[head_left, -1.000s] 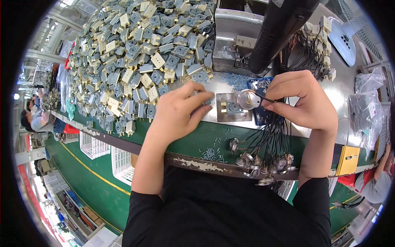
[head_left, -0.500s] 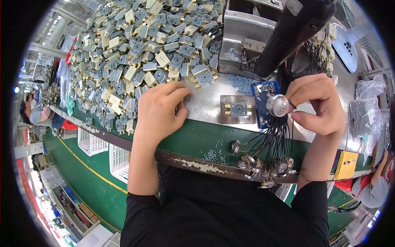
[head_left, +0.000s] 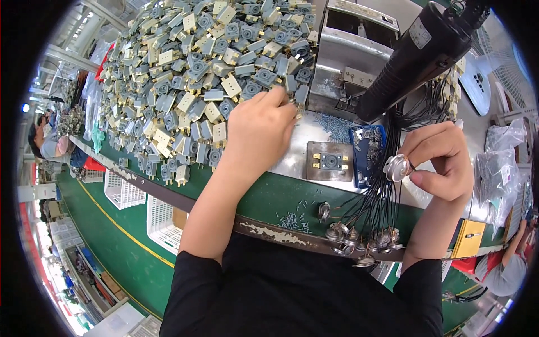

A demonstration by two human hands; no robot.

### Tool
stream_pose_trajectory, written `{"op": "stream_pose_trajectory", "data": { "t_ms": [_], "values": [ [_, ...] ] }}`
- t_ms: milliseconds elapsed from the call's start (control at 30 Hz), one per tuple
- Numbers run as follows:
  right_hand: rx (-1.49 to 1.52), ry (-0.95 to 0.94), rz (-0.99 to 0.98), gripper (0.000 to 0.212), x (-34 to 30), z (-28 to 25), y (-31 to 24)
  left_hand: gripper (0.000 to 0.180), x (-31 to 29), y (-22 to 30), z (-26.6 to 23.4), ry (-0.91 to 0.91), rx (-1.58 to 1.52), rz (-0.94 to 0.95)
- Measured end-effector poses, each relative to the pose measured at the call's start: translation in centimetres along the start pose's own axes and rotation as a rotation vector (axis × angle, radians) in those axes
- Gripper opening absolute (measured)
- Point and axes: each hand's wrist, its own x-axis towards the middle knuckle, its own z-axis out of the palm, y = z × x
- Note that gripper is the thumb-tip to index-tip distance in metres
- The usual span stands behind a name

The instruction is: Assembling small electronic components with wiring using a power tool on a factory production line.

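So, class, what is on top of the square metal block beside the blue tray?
On the metal block sits one grey component with a round centre and brass-coloured terminals at its left. The block's surface beneath it is covered and cannot be seen.

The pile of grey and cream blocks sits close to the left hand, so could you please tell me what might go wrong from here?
1. The left hand is at the edge of the heaped pile, so a nudge could make loose blocks slide.
2. The metal disc at the right hand is near the bunched black wires and might snag.
3. The loose screws lie near the table's front edge and could get knocked off.
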Motion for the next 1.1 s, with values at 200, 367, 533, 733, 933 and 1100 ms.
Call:
{"op": "stream_pose_trajectory", "data": {
  "t_ms": [200,367,533,733,933,1100],
  "values": [
    [0.012,-0.022,-0.012,0.015,0.2,-0.1,-0.2,0.006,-1.4,-1.0,-1.9,-0.107,0.084,-0.035],
    [0.002,-0.040,-0.010,0.016,0.2,-0.1,-0.2,0.009,-0.6,-0.5,-2.4,-0.098,0.054,-0.071],
    [0.009,-0.031,0.014,0.017,0.2,0.3,-0.3,0.006,0.8,0.0,0.8,-0.044,0.016,0.069],
    [0.010,-0.034,0.016,0.018,0.3,0.5,-0.2,0.006,0.7,-0.5,2.9,-0.068,0.091,0.088],
    [0.058,-0.022,0.019,0.019,0.3,0.3,0.3,0.011,0.9,0.7,0.1,-0.169,-0.121,-0.001],
    [0.199,-0.006,0.009,0.022,0.5,0.3,1.0,0.013,0.6,0.8,-2.9,-0.488,-1.339,-0.296]
  ]
}}
